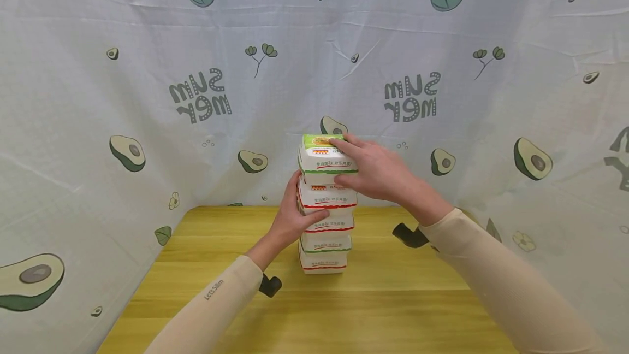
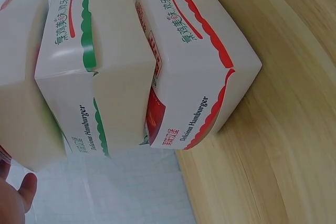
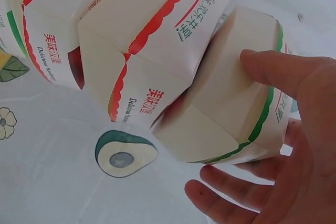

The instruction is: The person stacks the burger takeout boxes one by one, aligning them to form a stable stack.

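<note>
Several white cardboard hamburger boxes stand in one tall, slightly uneven stack. My right hand [image 1: 375, 171] holds the top box, a green-trimmed hamburger box [image 1: 324, 165], from its right side. In the right wrist view the thumb presses the box's pale lower half [image 3: 210, 100], which sits tilted against the red-trimmed box [image 3: 147, 35] below. My left hand [image 1: 287, 217] grips the stack's left side, its thumb across the front near the lower edge of the second box [image 1: 321, 198]. The left wrist view shows the lower boxes, a green-trimmed box [image 2: 123, 51] and the red-trimmed bottom box [image 2: 184, 61].
The stack stands on a yellowish wood-grain table [image 1: 393, 310]. Behind and at both sides hangs a pale curtain [image 1: 304, 31] printed with avocados and leaves. Black wrist camera mounts [image 1: 409, 235] stick out beside both sleeves.
</note>
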The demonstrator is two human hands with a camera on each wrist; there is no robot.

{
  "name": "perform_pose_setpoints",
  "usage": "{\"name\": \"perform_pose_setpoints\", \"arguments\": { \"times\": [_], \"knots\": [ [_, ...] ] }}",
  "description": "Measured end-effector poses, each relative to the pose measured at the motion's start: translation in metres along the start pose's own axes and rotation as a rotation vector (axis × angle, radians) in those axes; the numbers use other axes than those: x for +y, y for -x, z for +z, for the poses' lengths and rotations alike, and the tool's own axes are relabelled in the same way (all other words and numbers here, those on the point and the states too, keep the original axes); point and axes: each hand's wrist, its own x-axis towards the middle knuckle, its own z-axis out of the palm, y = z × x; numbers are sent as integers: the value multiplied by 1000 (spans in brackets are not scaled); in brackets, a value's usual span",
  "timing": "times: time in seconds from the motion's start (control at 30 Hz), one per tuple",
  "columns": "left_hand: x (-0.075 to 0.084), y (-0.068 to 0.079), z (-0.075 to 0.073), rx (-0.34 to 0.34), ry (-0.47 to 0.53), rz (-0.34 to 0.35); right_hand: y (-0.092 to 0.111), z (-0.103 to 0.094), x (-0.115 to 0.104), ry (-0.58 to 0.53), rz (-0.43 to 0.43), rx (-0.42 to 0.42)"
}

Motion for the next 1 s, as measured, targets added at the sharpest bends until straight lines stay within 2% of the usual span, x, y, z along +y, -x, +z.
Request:
{"name": "perform_pose_setpoints", "arguments": {
  "times": [0.57, 0.87, 1.0],
  "knots": [
    [0, -1, -1, 10, 2, -30, 1, 1, -1, 13, -31, 22],
    [1, 0, -1, 10, 4, -52, 3, 0, -1, -8, -13, 23],
    [-1, -1, -1, 6, 26, -40, 4, 0, -1, -1, -16, 21]
  ]
}}
